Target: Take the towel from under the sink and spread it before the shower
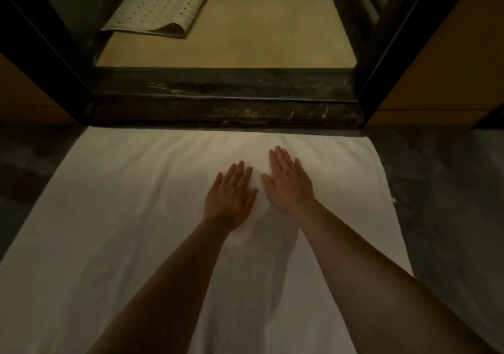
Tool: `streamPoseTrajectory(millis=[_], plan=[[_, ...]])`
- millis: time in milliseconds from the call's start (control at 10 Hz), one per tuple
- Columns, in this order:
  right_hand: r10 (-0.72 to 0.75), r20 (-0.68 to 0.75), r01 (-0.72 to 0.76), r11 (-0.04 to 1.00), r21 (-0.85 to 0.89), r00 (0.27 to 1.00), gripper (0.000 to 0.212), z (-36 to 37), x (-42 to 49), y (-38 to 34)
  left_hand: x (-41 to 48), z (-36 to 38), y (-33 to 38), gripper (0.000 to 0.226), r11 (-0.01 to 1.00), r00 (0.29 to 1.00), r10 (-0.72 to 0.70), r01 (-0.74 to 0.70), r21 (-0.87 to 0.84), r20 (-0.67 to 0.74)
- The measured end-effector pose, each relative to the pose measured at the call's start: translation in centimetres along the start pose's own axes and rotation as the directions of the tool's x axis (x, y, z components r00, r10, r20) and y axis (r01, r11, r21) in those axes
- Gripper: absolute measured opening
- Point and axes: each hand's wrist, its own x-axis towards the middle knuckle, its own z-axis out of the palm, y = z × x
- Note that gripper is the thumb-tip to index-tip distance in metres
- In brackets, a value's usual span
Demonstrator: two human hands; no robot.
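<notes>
The white towel [141, 217] lies spread flat on the dark floor [450, 190], its far edge right against the black marble threshold [223, 102] of the shower at 12 o'clock. Both hands rest palm-down near the towel's middle, side by side and almost touching: the left hand [230, 198] at 11 o'clock of the wrists, the right hand [290, 182] at 1 o'clock. All fingers are stretched flat, gripping nothing, only pressing the cloth. Inside the shower, at 11 o'clock, a perforated mat [161, 7] lies folded.
</notes>
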Motion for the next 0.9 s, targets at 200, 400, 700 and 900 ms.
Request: streamPoseTrajectory(millis=[200,400,700,900], plan=[[0.087,-0.07,-0.087,0.996,-0.002,0.994,0.065,0.6,1.7,2.6,-0.5,0.7,-0.3,0.061,0.999,0.996,0.037,-0.036,0.009,-0.079],[0.084,-0.129,-0.085,0.996,0.0,0.988,0.069,0.8,2.7,1.0,2.6,-2.4,-5.7,0.057,0.99,0.976,-0.13,0.138,0.033,-0.176],[0.073,-0.104,-0.075,0.997,-0.009,0.992,0.071,1.3,2.8,1.0,3.7,-1.8,-11.7,0.067,0.963,0.961,-0.268,0.268,-0.02,-0.073],[0.044,0.113,-0.039,0.998,-0.048,0.993,0.076,-1.7,3.6,1.5,4.5,-5.8,-11.7,0.07,0.972,0.967,-0.236,0.236,0.013,0.097]])
